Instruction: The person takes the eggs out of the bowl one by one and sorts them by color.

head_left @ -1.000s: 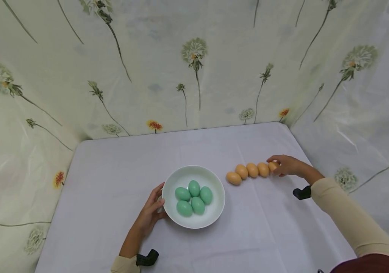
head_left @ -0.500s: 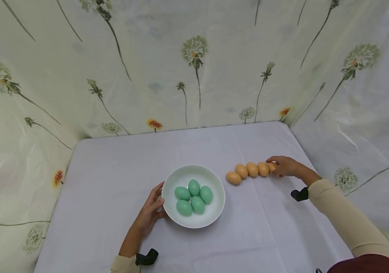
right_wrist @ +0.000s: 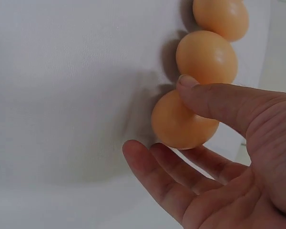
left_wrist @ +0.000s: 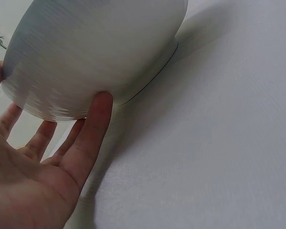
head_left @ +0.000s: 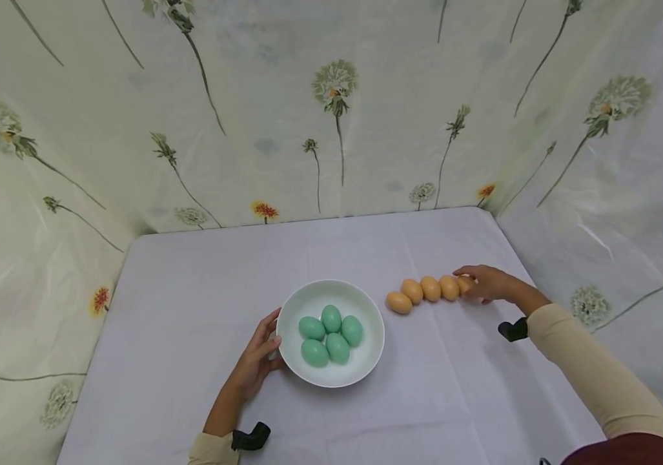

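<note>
My left hand (head_left: 255, 358) holds the left side of a white bowl (head_left: 331, 378), its thumb at the rim. Seen from the left wrist, the fingers lie spread along the bowl's outer wall (left_wrist: 100, 52). Several green eggs (head_left: 338, 347) rest inside the bowl. To its right, several orange-brown eggs (head_left: 430, 289) form a row on the cloth. At the row's right end my right hand (head_left: 490, 284) holds the last egg (right_wrist: 174, 126); the thumb lies across its top and fingers come up beneath. The index fingertip stands apart from that egg, which sits against its neighbour (right_wrist: 207, 57).
A white cloth (head_left: 203, 284) covers the table. Floral sheets (head_left: 273, 116) hang behind and at both sides, close to the table's edges. Dark devices (head_left: 252, 437) are strapped at the wrists, and a dark red shape (head_left: 636, 450) shows at bottom right.
Hardly anything differs: both hands keep their places on the bowl and the end egg. The whole view shifts very slightly.
</note>
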{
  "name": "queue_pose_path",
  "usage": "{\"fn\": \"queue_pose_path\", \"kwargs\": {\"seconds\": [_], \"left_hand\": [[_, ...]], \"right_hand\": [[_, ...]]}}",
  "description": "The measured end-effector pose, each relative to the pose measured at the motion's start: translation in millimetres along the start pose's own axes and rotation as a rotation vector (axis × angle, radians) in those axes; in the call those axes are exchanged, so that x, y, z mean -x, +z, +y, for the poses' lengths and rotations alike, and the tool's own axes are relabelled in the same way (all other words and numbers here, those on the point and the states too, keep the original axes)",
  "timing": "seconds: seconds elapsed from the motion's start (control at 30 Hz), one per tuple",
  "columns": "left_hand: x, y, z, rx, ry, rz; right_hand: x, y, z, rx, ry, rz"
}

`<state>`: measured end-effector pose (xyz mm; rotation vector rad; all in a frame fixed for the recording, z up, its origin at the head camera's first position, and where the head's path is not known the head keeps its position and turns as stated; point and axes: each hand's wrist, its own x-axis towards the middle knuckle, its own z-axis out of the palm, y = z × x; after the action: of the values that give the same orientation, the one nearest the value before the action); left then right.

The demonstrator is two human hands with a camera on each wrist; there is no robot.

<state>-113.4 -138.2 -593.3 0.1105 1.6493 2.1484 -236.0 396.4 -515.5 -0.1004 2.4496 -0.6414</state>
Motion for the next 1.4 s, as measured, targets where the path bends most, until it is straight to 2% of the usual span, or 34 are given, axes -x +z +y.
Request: {"fn": "queue_pose_path", "kwargs": {"seconds": [0.23,0.37,0.63,0.8,1.07,1.4], "left_hand": [[0.9,1.1,1.0,-0.004,-0.011,0.008],[1.3,2.2,2.0,-0.006,-0.009,0.010],[2.3,-1.4,1.9,-0.003,-0.007,0.016],[-0.1,-1.9,0.4,-0.001,-0.007,0.010],[0.7,0.4,0.7,0.015,-0.012,0.033],[0.1,1.5,1.3,0.008,-0.006,0.024]], "right_hand": [[12,-9.6,-2,-0.023,-0.001,-0.027],[18,-18.8,-10,-0.028,-0.004,-0.010],[19,-28.8,-52,-0.062,-0.093,0.000],[21,-22.5,-86,-0.047,-0.186,-0.007],[23,-7.9,-143,-0.008,-0.381,-0.040],[23,13.1,-196,0.086,-0.599,-0.104]]}}
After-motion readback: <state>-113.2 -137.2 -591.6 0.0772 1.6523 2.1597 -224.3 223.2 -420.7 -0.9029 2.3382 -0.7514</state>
